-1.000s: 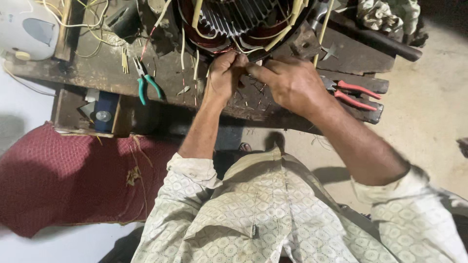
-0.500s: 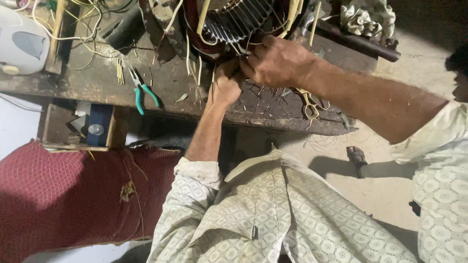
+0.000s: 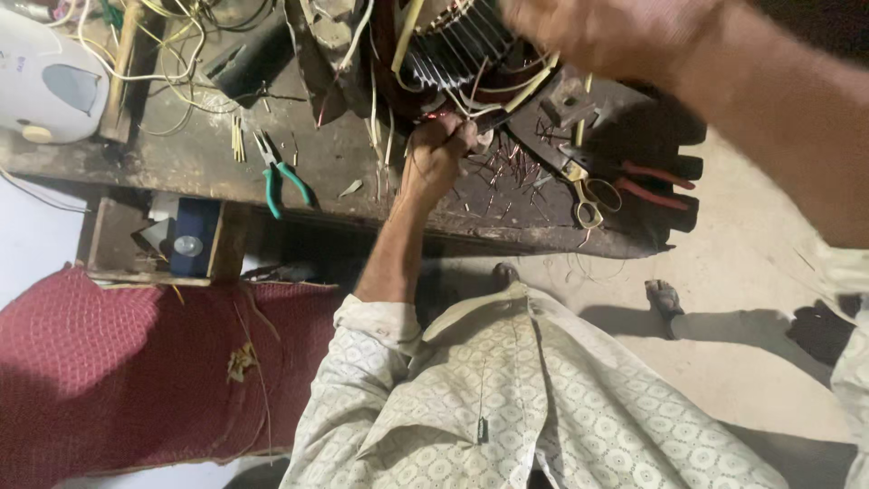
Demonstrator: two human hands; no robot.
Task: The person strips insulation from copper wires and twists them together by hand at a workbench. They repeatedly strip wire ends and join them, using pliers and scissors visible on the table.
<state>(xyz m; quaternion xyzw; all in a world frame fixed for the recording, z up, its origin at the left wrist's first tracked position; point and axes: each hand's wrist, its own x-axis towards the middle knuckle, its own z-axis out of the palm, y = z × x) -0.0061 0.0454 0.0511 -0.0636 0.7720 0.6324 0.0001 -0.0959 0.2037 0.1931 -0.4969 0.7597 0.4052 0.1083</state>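
Head view, looking straight down at a dark wooden workbench (image 3: pixel 181 158); my left hand (image 3: pixel 436 149) sits at the bench's middle, fingers pinched together on thin wires (image 3: pixel 425 118) that run up into the motor stator (image 3: pixel 453 45) at the top edge; my right hand (image 3: pixel 588 32) is up near the stator's right side, blurred, so I can't tell how its fingers stand or whether it grips anything. Green-handled pliers (image 3: pixel 281 177) lie well left of the left hand; scissors (image 3: pixel 588 195) and red-handled pliers (image 3: pixel 656 181) lie to its right, near the bench's front edge; cut copper bits (image 3: pixel 507 167) scattered btwn. White appliance (image 3: pixel 50 81) at far left; red cushion (image 3: pixel 118 362) below the bench.
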